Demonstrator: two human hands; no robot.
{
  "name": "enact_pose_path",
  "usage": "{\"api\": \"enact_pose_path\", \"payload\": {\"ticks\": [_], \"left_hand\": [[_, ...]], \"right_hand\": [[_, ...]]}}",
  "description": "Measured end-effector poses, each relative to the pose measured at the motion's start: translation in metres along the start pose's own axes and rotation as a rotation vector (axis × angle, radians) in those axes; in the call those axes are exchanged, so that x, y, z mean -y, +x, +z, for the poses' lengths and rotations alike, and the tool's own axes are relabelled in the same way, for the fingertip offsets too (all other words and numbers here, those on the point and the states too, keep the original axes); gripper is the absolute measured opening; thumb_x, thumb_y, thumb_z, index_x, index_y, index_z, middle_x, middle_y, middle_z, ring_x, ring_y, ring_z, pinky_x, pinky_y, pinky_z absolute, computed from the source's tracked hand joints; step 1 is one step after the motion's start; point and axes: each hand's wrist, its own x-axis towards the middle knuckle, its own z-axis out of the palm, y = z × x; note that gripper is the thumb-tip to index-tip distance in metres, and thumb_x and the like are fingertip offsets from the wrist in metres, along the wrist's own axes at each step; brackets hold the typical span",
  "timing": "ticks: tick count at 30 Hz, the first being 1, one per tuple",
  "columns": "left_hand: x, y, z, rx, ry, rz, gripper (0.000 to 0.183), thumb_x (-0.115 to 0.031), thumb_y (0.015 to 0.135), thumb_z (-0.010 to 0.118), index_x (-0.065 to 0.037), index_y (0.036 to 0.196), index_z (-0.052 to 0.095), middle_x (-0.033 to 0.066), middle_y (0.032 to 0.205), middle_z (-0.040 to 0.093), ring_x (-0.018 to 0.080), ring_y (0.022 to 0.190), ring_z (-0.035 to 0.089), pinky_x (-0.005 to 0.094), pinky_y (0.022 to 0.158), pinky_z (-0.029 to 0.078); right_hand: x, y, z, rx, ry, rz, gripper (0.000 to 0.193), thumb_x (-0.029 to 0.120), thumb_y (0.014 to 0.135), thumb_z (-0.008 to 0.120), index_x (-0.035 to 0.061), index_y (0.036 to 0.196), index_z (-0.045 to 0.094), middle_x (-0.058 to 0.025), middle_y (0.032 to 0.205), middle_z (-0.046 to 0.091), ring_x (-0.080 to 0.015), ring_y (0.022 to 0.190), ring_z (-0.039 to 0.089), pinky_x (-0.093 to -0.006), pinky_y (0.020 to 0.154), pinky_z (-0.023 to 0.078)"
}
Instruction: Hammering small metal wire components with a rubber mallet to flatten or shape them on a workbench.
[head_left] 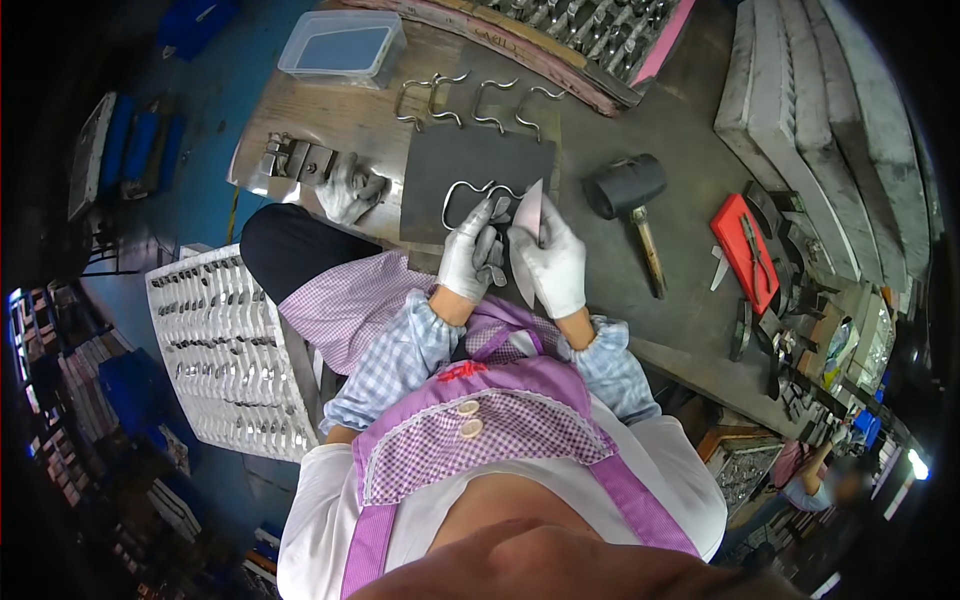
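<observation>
Both my hands wear white gloves with grey fingertips and meet over the near edge of a dark mat (478, 150). My left hand (468, 262) is closed round a shiny bent metal rod (447, 203), whose curved part rises beyond the fingers. My right hand (553, 262) pinches a thin, pale pinkish sheet (528, 215) with pointed ends, folded or curved close to the rod. Whether the sheet touches the rod cannot be made out. Several similar bent rods (480, 105) lie in a row beyond the mat.
Right of the mat lies a black-headed mallet (625, 187); farther right is a red tray (735, 225) with pliers. At left are a metal fixture (298, 160), a spare glove (350, 192) and a clear plastic box (376, 62). White foam slabs (790, 130) stand at right.
</observation>
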Motion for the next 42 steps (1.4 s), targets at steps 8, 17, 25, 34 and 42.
{"api": "enact_pose_path", "payload": {"ticks": [8,17,25,34,42], "left_hand": [[0.009,-0.001,-0.003,-0.388,-0.142,0.082,0.016,-0.025,0.094,0.066,-0.009,0.097,0.068,-0.0075,0.055,0.046,0.0038,0.041,0.036,0.0211,0.039,0.025],[-0.035,0.014,-0.041,-0.371,0.535,0.466,0.036,-0.032,0.095,0.065,0.002,0.108,0.066,-0.0014,0.055,0.053,0.006,0.04,0.042,0.0239,0.038,0.032],[-0.157,0.101,-0.037,-0.593,1.969,0.862,0.044,-0.047,0.093,0.056,-0.005,0.101,0.067,0.0205,0.095,0.07,0.0365,0.089,0.069,0.0464,0.079,0.054],[-0.208,0.121,-0.018,-0.297,1.566,0.396,0.05,-0.034,0.085,0.068,0.006,0.114,0.063,0.0241,0.107,0.069,0.0395,0.107,0.064,0.0414,0.091,0.05],[-0.143,0.091,-0.041,-0.186,1.939,0.857,0.033,-0.038,0.089,0.067,-0.005,0.088,0.071,0.0194,0.081,0.068,0.0354,0.076,0.067,0.0423,0.068,0.054]], "right_hand": [[0.06,0.002,-0.003,0.099,0.159,0.096,0.06,0.016,0.082,0.063,0.0123,0.141,0.049,-0.023,0.082,0.068,-0.0406,0.078,0.068,-0.0449,0.069,0.055],[0.004,0.001,0.005,-0.044,0.028,0.12,0.061,0.02,0.083,0.065,0.0237,0.142,0.05,-0.0105,0.07,0.065,-0.0232,0.061,0.065,-0.0384,0.062,0.054],[-0.066,0.011,-0.086,-0.461,0.582,0.166,0.033,0.012,0.099,0.058,-0.0003,0.129,0.059,-0.0102,0.119,0.066,-0.0185,0.108,0.062,-0.03,0.093,0.05],[-0.132,-0.002,-0.07,-0.339,-0.727,0.071,0.063,0.03,0.086,0.071,0.0093,0.14,0.048,-0.0154,0.122,0.06,-0.0347,0.101,0.059,-0.0428,0.087,0.049],[0.036,0.078,-0.107,0.353,1.052,0.277,0.023,0.026,0.092,0.066,0.0053,0.103,0.063,0.0052,0.061,0.046,-0.0015,0.041,0.035,-0.0209,0.037,0.022]]}}
